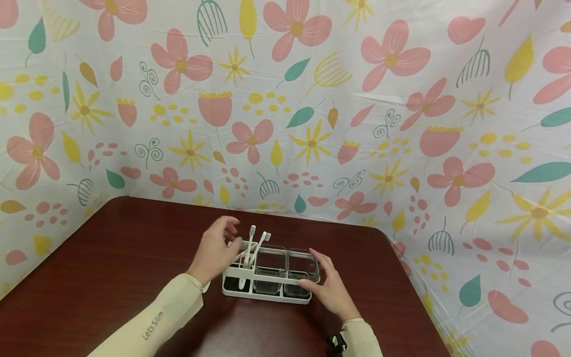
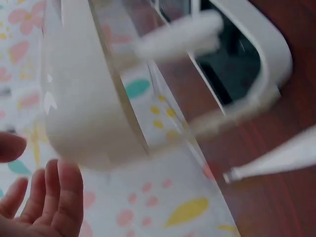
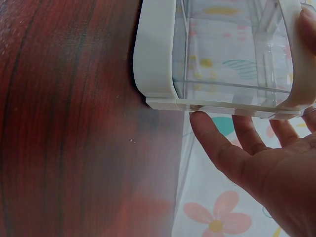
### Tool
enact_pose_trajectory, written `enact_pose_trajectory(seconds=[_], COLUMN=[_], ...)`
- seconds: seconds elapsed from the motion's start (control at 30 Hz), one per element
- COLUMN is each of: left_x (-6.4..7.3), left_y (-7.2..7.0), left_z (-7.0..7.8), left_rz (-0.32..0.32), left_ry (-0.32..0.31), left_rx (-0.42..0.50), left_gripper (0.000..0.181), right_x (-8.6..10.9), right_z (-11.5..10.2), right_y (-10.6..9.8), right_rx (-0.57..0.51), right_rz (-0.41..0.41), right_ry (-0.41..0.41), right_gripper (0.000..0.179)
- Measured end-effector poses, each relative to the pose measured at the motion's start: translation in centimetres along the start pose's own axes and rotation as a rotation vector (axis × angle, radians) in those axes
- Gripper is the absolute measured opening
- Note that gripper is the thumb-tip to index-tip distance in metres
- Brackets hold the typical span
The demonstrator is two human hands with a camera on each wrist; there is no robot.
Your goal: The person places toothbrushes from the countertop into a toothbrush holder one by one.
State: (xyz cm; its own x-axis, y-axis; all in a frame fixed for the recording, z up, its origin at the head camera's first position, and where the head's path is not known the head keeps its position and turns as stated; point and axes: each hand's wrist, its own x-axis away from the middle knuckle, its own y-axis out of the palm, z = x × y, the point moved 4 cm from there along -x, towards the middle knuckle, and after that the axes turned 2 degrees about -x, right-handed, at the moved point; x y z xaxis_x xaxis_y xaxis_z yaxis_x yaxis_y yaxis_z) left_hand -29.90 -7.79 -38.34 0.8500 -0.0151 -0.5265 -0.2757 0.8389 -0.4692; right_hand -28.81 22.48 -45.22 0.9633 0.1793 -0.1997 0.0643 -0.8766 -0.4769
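Note:
A white toothbrush holder rack (image 1: 272,278) stands on the table with two clear cups (image 1: 272,260) in its middle and right sections. Two white toothbrushes (image 1: 252,233) lean in the left section, heads up. My right hand (image 1: 329,287) grips the rack's right end, the thumb (image 3: 308,29) on the front rail and fingertips (image 3: 200,118) at the end side. My left hand (image 1: 216,250) hovers by the left end, fingers loosely bent. In the left wrist view those fingers (image 2: 66,197) lie beside the rail with nothing between them. A toothbrush handle (image 2: 182,37) shows blurred inside the rack.
The dark red wooden table (image 1: 134,258) reaches back to a flower-printed cloth (image 1: 285,124) hanging behind and at both sides. A white tapered thing (image 2: 281,158) lies left of the rack, mostly hidden under my left sleeve (image 1: 160,317) in the head view.

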Motion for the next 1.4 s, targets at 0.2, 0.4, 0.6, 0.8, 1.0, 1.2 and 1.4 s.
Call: enact_pose_trajectory(seconds=[0.2,0.4,0.6,0.8,1.0,1.2,1.4], left_x=[-0.2,0.1,1.0,2.0,2.3,2.4,2.5], left_y=[-2.3,-2.5,-1.1,0.2,1.0,1.4,1.6], left_z=[-3.0,-5.6,-8.2,-9.6,-10.3,-10.6,-10.6], left_rz=[0.051,-0.059,-0.253,-0.331,-0.36,-0.382,-0.391], left_ry=[-0.131,-0.306,-0.456,-0.497,-0.489,-0.477,-0.467], left_rx=[-0.126,-0.235,-0.274,-0.285,-0.352,-0.38,-0.376], left_gripper=[0.075,0.098,0.098,0.11,0.098,0.083,0.072], right_x=[-0.1,0.3,0.2,0.2,0.0,0.1,0.2], right_z=[0.0,-1.3,-0.4,-0.3,-0.3,-0.4,-0.5], right_y=[-0.1,0.0,0.1,0.1,0.1,0.0,0.0], right_rx=[0.019,0.0,-0.02,-0.026,-0.026,-0.016,-0.021], right_rz=[0.007,-0.003,-0.003,0.0,-0.001,0.001,0.005], right_ry=[-0.023,0.005,0.031,0.027,0.022,0.028,0.025], right_gripper=[0.081,0.08,0.078,0.078,0.078,0.078,0.077])
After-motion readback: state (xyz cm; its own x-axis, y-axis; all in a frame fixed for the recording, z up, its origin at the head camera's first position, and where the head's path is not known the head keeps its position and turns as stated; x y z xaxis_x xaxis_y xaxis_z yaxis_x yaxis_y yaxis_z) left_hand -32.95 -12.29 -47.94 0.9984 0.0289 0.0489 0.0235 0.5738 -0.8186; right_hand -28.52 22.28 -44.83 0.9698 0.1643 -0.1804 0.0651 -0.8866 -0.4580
